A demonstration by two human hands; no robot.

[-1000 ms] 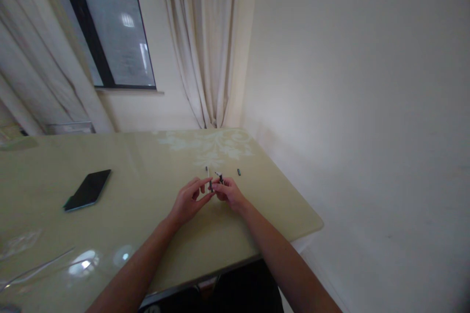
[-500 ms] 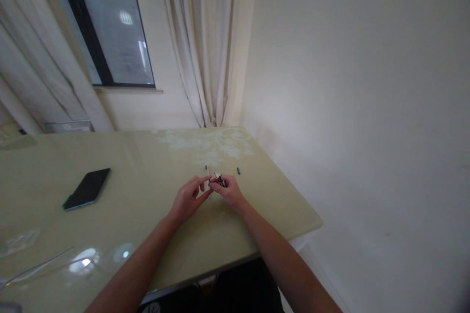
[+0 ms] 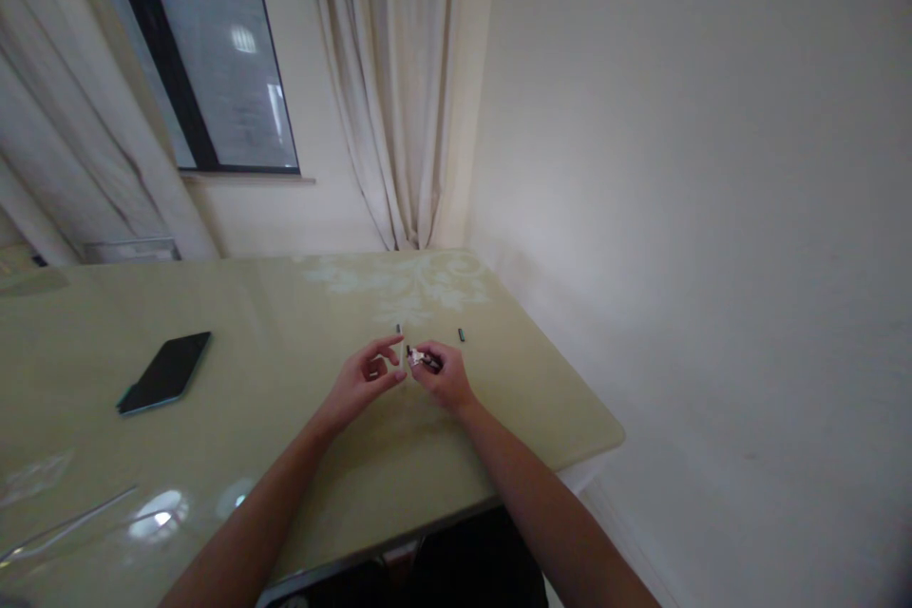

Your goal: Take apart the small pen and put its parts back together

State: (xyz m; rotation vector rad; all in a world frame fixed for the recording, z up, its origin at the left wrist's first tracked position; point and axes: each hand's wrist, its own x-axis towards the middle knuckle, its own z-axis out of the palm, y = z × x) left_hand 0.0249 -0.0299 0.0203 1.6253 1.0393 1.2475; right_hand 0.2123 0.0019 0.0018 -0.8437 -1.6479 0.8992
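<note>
Fingers and thumb of my right hand [image 3: 445, 378] are closed on a small dark and silvery object [image 3: 422, 359], too small to name. Just left of it, my left hand [image 3: 363, 380] has thumb and fingers apart, with nothing seen between them. A thin pale stick-like piece with a dark end [image 3: 398, 330] lies between and beyond the hands, partly behind the fingertips. Farther right on the table is a small dark piece [image 3: 461, 335].
A dark flat tablet-like item [image 3: 165, 372] lies on the glossy table [image 3: 271, 399] at left. A thin wire-like strand [image 3: 78, 521] is at lower left. The wall [image 3: 698, 209] borders the table's right side. Curtains and a window stand behind.
My left fingers have come off the small object and moved slightly left, spreading apart. The object stays in my right hand and shows more of its silvery part.
</note>
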